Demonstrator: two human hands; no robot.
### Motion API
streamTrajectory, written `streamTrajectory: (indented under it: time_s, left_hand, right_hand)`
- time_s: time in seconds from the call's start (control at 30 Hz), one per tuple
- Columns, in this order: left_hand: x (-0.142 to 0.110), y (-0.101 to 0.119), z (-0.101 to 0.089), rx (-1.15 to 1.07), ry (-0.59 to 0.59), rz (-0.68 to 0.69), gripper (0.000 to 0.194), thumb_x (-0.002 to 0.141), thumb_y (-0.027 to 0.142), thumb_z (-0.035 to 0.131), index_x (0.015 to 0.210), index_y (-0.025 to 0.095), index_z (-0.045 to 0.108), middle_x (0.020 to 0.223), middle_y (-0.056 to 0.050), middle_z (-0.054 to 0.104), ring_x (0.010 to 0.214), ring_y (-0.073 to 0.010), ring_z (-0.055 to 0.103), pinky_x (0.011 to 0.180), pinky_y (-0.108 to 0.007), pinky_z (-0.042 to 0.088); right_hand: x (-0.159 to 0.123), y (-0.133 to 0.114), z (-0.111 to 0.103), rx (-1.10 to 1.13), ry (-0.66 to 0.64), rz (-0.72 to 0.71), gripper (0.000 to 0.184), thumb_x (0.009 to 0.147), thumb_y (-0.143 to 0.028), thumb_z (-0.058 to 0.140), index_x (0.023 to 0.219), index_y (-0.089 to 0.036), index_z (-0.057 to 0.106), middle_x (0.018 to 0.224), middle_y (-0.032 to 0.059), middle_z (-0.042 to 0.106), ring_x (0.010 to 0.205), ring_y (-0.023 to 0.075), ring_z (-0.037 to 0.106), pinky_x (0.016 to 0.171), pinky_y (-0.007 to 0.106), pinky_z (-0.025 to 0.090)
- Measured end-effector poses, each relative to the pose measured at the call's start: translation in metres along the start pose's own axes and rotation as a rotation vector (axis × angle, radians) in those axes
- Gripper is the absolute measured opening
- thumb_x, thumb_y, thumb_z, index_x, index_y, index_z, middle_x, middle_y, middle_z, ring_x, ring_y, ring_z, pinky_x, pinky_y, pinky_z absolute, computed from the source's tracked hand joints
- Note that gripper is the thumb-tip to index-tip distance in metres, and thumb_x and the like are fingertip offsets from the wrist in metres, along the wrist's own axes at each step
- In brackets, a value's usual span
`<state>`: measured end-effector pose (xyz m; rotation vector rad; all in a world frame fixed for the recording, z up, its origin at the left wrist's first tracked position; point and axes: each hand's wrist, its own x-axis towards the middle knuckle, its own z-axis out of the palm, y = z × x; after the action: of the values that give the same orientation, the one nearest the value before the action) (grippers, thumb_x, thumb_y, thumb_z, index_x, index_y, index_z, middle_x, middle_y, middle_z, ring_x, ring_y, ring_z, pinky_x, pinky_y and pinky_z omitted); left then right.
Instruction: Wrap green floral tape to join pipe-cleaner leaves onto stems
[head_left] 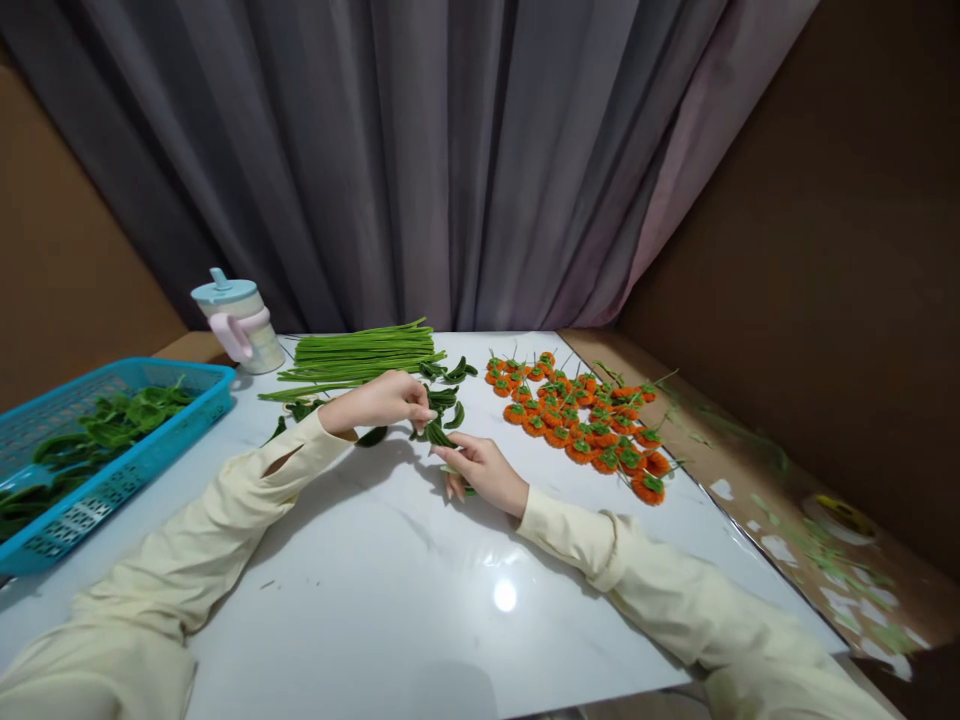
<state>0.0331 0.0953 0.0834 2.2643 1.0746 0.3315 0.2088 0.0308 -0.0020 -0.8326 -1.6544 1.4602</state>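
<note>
Nearest in the head view, pale sleeves (142, 590) lead to the right hand (487, 472), pinching dark green leaves (438, 434) above the table (360, 620), probably lightly because they're soft. The left hand's (384, 400) fingertips meet just beside them, contents unclear. Orange flowers (559, 437) lie within reach.

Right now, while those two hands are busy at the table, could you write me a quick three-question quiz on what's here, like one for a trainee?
1. True or false: the right hand holds dark green leaves.
2. Which lie to the right of both hands?
A) mug
B) flowers
C) stems
3. What colour is the basket?

Key: 1. True. 2. B. 3. Blue.
</note>
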Motion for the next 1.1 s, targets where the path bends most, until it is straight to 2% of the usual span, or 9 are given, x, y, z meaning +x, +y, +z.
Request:
streamTrajectory:
  time_s: [0.17,0.27,0.4,0.53,0.67,0.73,0.87,1.0,1.1]
  left_hand:
    - [-0.008,0.008,-0.005,-0.009,-0.152,-0.13,0.022,0.063,0.033,0.06,0.05,0.017,0.066,0.051,-0.001,0.063,0.053,-0.0144,0.053,0.049,-0.02,0.033]
    - [-0.009,0.009,-0.003,0.008,-0.166,-0.149,0.021,0.063,0.031,0.06,0.047,0.018,0.066,0.05,-0.001,0.063,0.052,-0.014,0.053,0.048,-0.02,0.033]
    - [-0.007,0.004,0.002,0.072,-0.048,-0.159,0.015,0.058,0.026,0.06,0.047,0.018,0.066,0.049,0.0,0.064,0.049,-0.0138,0.054,0.046,-0.02,0.033]
    - [-0.005,-0.005,-0.008,0.199,0.17,-0.184,0.015,0.061,0.023,0.057,0.051,0.017,0.067,0.051,-0.002,0.064,0.051,-0.0152,0.055,0.049,-0.022,0.033]
    - [0.009,-0.013,-0.024,0.376,0.48,-0.22,0.02,0.071,0.022,0.05,0.065,0.015,0.068,0.065,-0.008,0.067,0.066,-0.0216,0.058,0.06,-0.028,0.035]
    - [0.026,-0.015,-0.027,0.437,0.561,-0.217,0.021,0.074,0.022,0.049,0.071,0.015,0.068,0.072,-0.01,0.068,0.075,-0.024,0.059,0.067,-0.03,0.035]
    - [0.067,-0.017,-0.018,0.514,0.588,-0.183,0.021,0.077,0.02,0.048,0.075,0.013,0.068,0.082,-0.013,0.067,0.088,-0.0276,0.057,0.08,-0.036,0.033]
    - [0.1,-0.024,-0.001,0.562,0.546,-0.158,0.02,0.083,0.019,0.048,0.079,0.01,0.065,0.085,-0.014,0.065,0.093,-0.0271,0.056,0.087,-0.042,0.033]
    - [0.11,-0.033,0.01,0.583,0.51,-0.162,0.023,0.087,0.028,0.051,0.1,0.01,0.058,0.102,-0.01,0.059,0.095,-0.0217,0.055,0.086,-0.042,0.042]
  right_hand:
    - [-0.004,-0.002,0.0,-0.212,0.002,-0.048,0.022,0.084,-0.035,0.049,0.072,-0.018,0.057,0.035,-0.0071,0.043,0.039,0.0111,0.05,0.05,0.023,0.043]
    - [-0.005,-0.002,0.0,-0.273,0.007,-0.04,0.022,0.084,-0.035,0.049,0.077,-0.018,0.06,0.037,-0.0062,0.045,0.04,0.0112,0.051,0.05,0.022,0.042]
    - [-0.004,0.0,0.002,-0.229,0.043,0.01,0.026,0.083,-0.037,0.05,0.094,-0.016,0.061,0.039,-0.0062,0.047,0.038,0.0107,0.05,0.048,0.022,0.041]
    - [-0.003,-0.002,0.002,-0.054,0.031,0.053,0.052,0.084,-0.044,0.048,0.127,-0.017,0.037,0.039,-0.0077,0.05,0.039,0.0123,0.052,0.047,0.022,0.04]
    - [-0.002,-0.009,0.0,0.131,-0.051,0.085,0.057,0.086,-0.046,0.041,0.133,-0.016,0.026,0.04,-0.0066,0.052,0.045,0.0146,0.055,0.054,0.026,0.041]
    - [-0.001,-0.012,-0.001,0.23,-0.101,0.1,0.055,0.086,-0.043,0.038,0.131,-0.015,0.028,0.043,-0.0047,0.055,0.049,0.0161,0.057,0.062,0.031,0.044]
    - [0.002,-0.014,-0.008,0.391,-0.171,0.09,0.048,0.078,-0.029,0.034,0.123,-0.012,0.037,0.052,0.0015,0.062,0.063,0.021,0.062,0.078,0.04,0.041]
    - [0.006,-0.01,-0.018,0.437,-0.25,0.053,0.049,0.055,-0.011,0.042,0.103,-0.011,0.053,0.065,0.0064,0.068,0.078,0.0233,0.063,0.086,0.042,0.038]
    - [0.009,-0.003,-0.025,0.411,-0.323,0.03,0.05,0.05,-0.003,0.042,0.095,-0.01,0.059,0.07,0.0072,0.069,0.086,0.0232,0.062,0.088,0.04,0.037]
